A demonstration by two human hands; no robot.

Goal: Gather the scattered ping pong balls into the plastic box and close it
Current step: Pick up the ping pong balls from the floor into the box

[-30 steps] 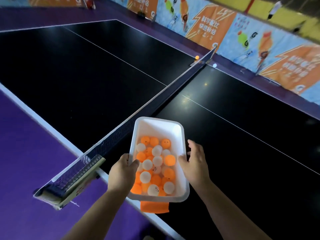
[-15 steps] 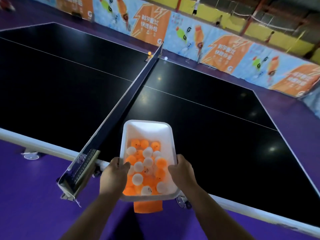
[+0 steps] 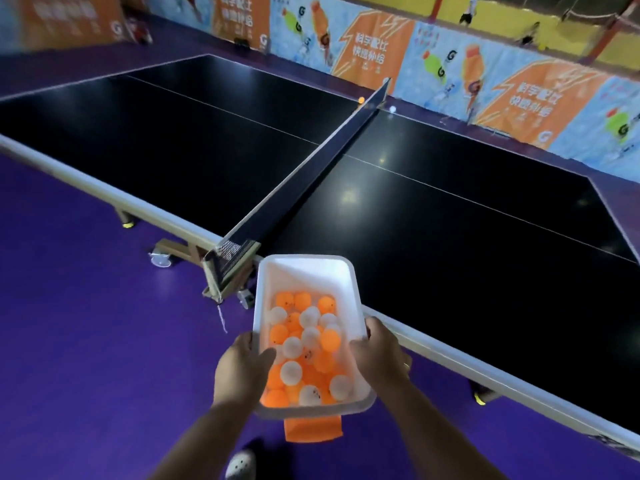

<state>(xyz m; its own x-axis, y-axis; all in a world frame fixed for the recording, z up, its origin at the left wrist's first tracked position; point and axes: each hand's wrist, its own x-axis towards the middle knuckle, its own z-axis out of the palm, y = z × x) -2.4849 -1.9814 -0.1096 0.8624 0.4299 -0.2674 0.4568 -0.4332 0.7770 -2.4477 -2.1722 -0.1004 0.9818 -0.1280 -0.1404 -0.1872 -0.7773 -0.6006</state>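
Observation:
I carry a white plastic box [image 3: 304, 271] in front of me, above the purple floor beside the table's near edge. It is open on top and holds several orange and white ping pong balls [image 3: 304, 344]. My left hand [image 3: 239, 368] grips its left wall and my right hand [image 3: 379, 355] grips its right wall. An orange flap [image 3: 313, 429] hangs under the box's near end. At the far end of the net, an orange ball [image 3: 361, 99] lies on the left table half and a white ball [image 3: 392, 109] on the right one.
The black ping pong table [image 3: 450, 220] stretches ahead with its net [image 3: 311, 171] across the middle. The net post [image 3: 228, 265] stands just left of the box. Wheeled table legs [image 3: 162, 258] rest on the purple floor [image 3: 86, 323]. Printed banners [image 3: 381, 50] line the far side.
I have stepped back from the table with the box in both hands. The box, earlier over the table edge by the net, is now off the table over the floor.

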